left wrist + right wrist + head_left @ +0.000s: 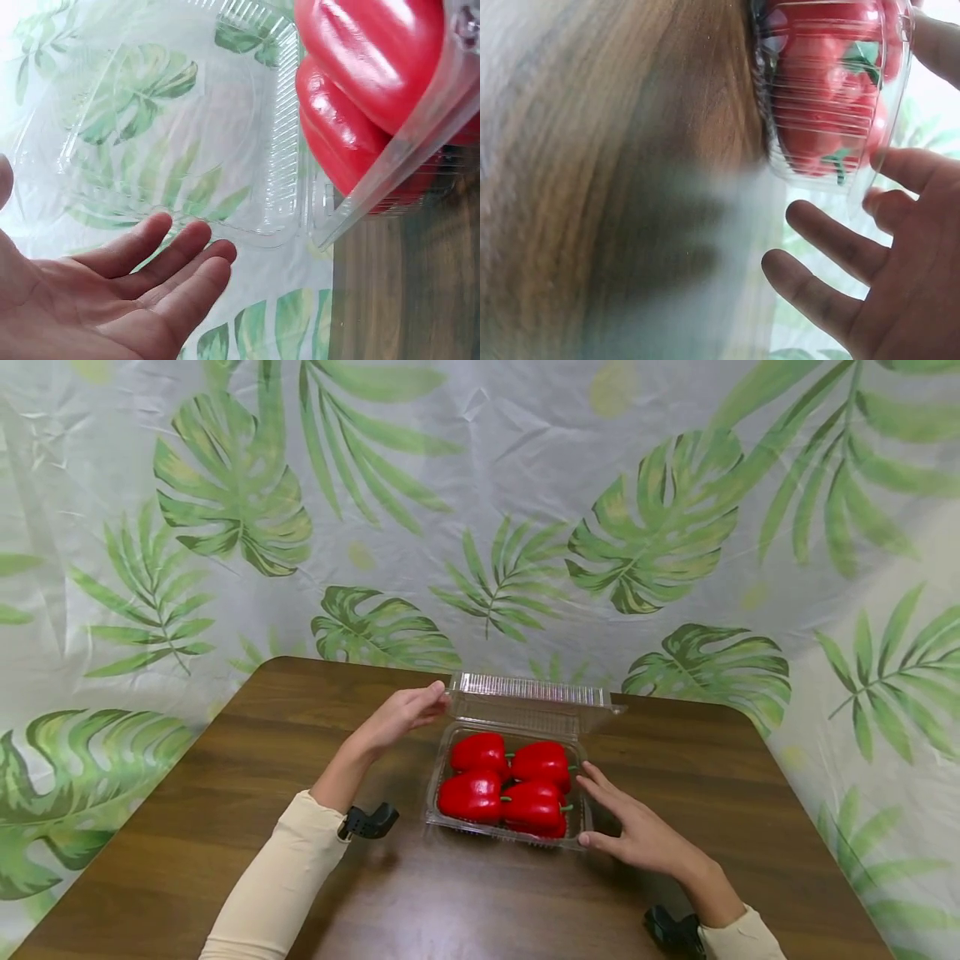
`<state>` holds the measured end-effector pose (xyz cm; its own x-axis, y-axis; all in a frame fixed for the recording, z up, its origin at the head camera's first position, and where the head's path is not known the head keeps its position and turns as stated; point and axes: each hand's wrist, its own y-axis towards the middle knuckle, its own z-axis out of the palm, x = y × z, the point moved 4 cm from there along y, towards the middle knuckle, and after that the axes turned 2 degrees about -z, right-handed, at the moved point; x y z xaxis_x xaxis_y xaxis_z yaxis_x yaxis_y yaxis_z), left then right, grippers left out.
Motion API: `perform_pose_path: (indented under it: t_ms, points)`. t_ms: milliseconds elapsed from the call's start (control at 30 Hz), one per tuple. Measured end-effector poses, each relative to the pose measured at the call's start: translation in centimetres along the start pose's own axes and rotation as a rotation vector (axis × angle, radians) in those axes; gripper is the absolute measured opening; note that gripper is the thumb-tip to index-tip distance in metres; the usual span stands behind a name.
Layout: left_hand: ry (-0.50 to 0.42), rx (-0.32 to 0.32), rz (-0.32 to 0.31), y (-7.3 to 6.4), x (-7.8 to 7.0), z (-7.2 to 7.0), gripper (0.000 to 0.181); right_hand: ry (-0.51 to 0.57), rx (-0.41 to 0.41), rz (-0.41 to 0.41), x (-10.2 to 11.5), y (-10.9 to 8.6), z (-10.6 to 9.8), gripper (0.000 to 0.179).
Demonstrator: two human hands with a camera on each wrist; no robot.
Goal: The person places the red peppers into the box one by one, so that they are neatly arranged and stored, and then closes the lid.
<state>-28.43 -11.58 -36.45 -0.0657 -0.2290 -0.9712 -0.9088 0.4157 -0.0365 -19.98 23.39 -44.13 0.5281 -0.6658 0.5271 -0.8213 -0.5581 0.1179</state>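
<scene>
Several shiny red bell peppers (471,795) with green stems fill a clear plastic clamshell box (480,832). The box's hinged lid (534,690) is raised, tilted up at the far side. My left hand (408,714) is at the lid's left edge, its fingers extended; in the left wrist view these fingers (176,289) lie apart from one another by the lid's rim. At the box's right side is my right hand (637,827), fingers spread. The right wrist view has one fingertip (885,159) right at the box's rim, with two lower fingers pointing past it.
The box stands on a dark brown wooden table (240,777), near its far edge. A pale sheet printed with green leaves (495,568) hangs behind the table. Black wrist devices (369,821) sit on both wrists, below long cream sleeves (281,860).
</scene>
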Motion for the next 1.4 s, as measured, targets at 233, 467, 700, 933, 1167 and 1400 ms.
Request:
perform_pose_path:
  t_ms: [233, 467, 700, 933, 1167, 1400]
  points:
    - [-0.020, -0.043, 0.032, -0.2, 0.5, 0.0, 0.063, -0.008, -0.008, -0.019, -0.4, 0.4, 0.0, 0.080]
    - [-0.038, -0.058, 0.060, -0.6, 1.0, 0.1, 0.061, -0.083, -0.150, -0.058, -0.4, 0.5, -0.7, 0.071]
    - [-0.041, -0.057, 0.079, -1.1, 1.2, 0.3, 0.059, -0.102, -0.516, -0.001, 0.7, 1.3, -3.9, 0.032]
    - [-0.019, -0.019, 0.060, -1.2, 1.1, 0.4, 0.062, 0.269, -0.332, 0.252, 1.6, 2.9, -7.0, 0.050]
    - [-0.011, 0.020, -0.013, -1.0, 1.1, 0.6, 0.066, 0.483, -0.169, 0.274, 1.8, 3.7, -8.2, 0.068]
    - [0.007, 0.034, -0.063, -1.3, 0.8, 0.3, 0.071, 0.530, -0.050, 0.287, 2.0, 3.9, -8.5, 0.076]
